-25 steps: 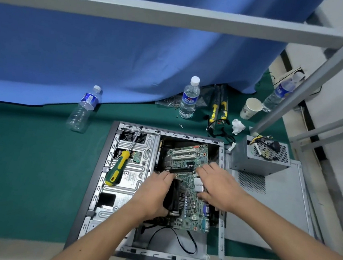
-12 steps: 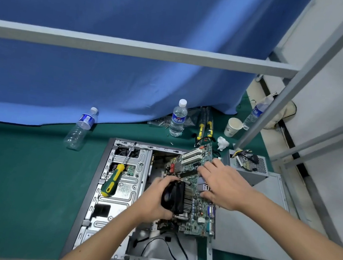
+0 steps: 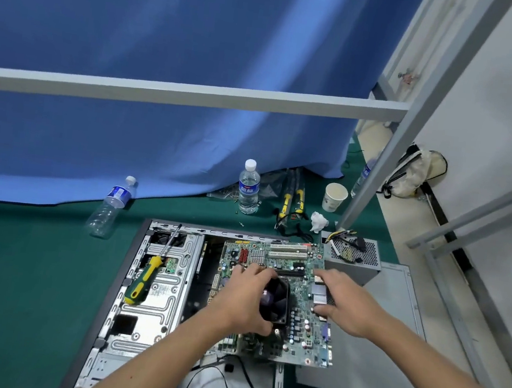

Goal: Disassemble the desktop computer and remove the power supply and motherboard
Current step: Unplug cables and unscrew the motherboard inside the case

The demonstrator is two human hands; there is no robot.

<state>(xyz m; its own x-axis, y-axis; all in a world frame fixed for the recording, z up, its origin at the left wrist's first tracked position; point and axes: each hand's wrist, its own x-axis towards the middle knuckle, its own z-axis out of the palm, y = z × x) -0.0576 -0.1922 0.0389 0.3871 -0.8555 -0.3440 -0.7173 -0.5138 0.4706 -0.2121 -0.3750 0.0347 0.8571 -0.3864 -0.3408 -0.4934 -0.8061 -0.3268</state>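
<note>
Head view: left hand (image 3: 246, 299) grips cooler fan (image 3: 275, 299), right hand (image 3: 343, 301) pinches motherboard (image 3: 285, 262) edge above open case (image 3: 160, 279).

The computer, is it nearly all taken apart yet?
Nearly. The power supply is already out, sitting beside the case on the removed side panel. Right now both hands hold the motherboard: the left hand grips its fan, the right hand holds its edge. The board looks lifted above the case. What's left is setting it down outside.
</note>
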